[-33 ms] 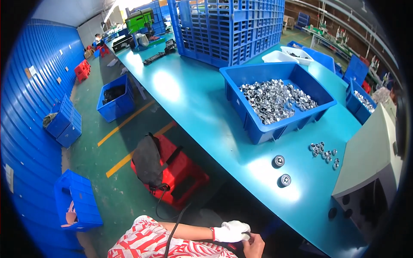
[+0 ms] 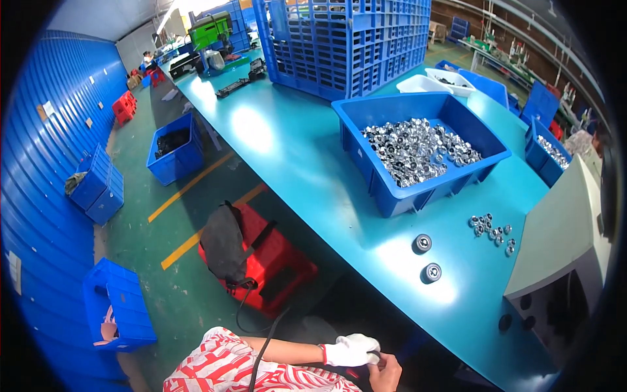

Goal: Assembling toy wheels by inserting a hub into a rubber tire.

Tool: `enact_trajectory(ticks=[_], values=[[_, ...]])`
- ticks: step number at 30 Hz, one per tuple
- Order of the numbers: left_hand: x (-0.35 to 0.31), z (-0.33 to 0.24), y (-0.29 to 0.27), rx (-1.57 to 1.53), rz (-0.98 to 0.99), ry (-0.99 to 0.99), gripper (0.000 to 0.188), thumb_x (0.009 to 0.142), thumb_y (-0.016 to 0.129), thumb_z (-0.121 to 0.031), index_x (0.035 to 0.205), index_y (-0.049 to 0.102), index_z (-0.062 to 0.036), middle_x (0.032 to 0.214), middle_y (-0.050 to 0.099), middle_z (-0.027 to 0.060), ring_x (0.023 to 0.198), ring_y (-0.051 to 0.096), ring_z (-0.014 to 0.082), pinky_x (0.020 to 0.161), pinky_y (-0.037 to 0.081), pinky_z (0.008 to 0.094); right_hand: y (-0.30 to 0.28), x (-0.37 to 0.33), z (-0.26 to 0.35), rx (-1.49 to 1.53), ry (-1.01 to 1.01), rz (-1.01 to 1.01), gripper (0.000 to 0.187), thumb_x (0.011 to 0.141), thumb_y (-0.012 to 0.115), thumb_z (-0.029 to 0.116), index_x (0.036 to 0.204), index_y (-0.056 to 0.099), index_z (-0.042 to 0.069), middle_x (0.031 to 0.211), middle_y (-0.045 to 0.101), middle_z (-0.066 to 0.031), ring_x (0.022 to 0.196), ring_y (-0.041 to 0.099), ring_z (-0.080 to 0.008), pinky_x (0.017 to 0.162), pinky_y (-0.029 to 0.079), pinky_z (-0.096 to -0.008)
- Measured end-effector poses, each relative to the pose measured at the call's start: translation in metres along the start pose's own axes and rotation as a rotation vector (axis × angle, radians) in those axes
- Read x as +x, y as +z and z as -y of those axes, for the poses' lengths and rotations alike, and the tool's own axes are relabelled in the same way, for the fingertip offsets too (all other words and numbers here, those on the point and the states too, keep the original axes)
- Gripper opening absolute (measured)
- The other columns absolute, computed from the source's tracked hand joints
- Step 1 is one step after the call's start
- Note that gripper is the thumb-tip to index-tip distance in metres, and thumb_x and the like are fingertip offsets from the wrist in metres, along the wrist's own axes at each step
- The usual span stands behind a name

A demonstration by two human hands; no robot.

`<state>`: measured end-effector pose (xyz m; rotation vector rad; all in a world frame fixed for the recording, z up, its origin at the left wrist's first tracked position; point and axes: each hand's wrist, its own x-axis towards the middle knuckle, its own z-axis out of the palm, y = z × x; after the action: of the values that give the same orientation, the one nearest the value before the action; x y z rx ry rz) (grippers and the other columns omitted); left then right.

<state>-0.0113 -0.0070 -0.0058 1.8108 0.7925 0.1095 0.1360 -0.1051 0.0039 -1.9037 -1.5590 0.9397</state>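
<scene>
My left hand, in a white glove, lies low in the picture over my lap, its fingers curled; a red-and-white striped sleeve leads to it. Touching it on the right, my bare right hand curls around a small dark object, mostly hidden between the two hands. A black cable runs from my lap toward the black bag on the floor. Both hands are below the front edge of the teal table and well short of the two round black-and-silver parts on it.
A blue bin full of small shiny metal parts stands on the table, with loose parts beside it. A grey machine is at the right. Tall blue crates stand at the back. A red box and blue bins sit on the green floor.
</scene>
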Motion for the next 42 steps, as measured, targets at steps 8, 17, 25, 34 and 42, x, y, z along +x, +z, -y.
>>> enact_trajectory(ticks=[8,17,25,34,42], values=[[0.022,-0.003,-0.015,-0.164,-0.003,-0.178,0.041,0.084,0.059,-0.034,0.11,0.06,-0.002,0.076,0.066,0.0156,0.067,0.065,0.021,0.062,0.051,0.0326,0.009,0.03,-0.02,0.411,0.058,-0.219,0.032,0.079,0.067,0.012,0.106,0.06,-0.004,0.088,0.067,-0.0178,0.079,0.066,-0.0216,0.069,0.051,-0.0337],[0.03,-0.012,-0.016,-0.365,-0.138,-0.189,0.031,0.082,0.067,-0.013,0.106,0.06,0.0043,0.088,0.066,0.0139,0.077,0.065,0.0181,0.068,0.052,0.0269,0.003,0.036,-0.006,0.046,-0.069,-0.255,0.032,0.072,0.067,0.006,0.103,0.059,-0.001,0.078,0.06,-0.016,0.071,0.06,-0.0324,0.066,0.049,-0.0394],[0.017,-0.003,-0.007,-1.369,-0.014,-0.334,0.03,0.087,0.059,-0.007,0.112,0.054,0.0083,0.099,0.063,0.0152,0.08,0.065,0.0184,0.068,0.055,0.0279,-0.002,0.018,-0.003,0.586,0.273,-0.176,0.039,0.078,0.07,0.01,0.113,0.057,-0.004,0.081,0.065,-0.0132,0.069,0.063,-0.0148,0.063,0.049,-0.0254],[0.008,-0.017,-0.018,-1.164,0.039,-0.344,0.036,0.085,0.061,-0.006,0.115,0.051,0.0103,0.101,0.061,0.0161,0.086,0.064,0.0192,0.072,0.056,0.0293,-0.015,0.012,0.0,0.438,-0.057,-0.192,0.047,0.073,0.075,0.009,0.116,0.057,0.001,0.082,0.054,-0.0056,0.065,0.054,-0.012,0.061,0.048,-0.024],[0.006,-0.016,-0.016,-0.946,0.016,-0.335,0.038,0.085,0.063,-0.007,0.117,0.049,0.008,0.104,0.061,0.0154,0.086,0.063,0.018,0.074,0.055,0.0282,-0.019,0.015,0.002,0.499,-0.012,-0.122,0.043,0.077,0.069,0.004,0.118,0.057,0.006,0.088,0.055,-0.0078,0.07,0.057,-0.0147,0.063,0.049,-0.0261]])
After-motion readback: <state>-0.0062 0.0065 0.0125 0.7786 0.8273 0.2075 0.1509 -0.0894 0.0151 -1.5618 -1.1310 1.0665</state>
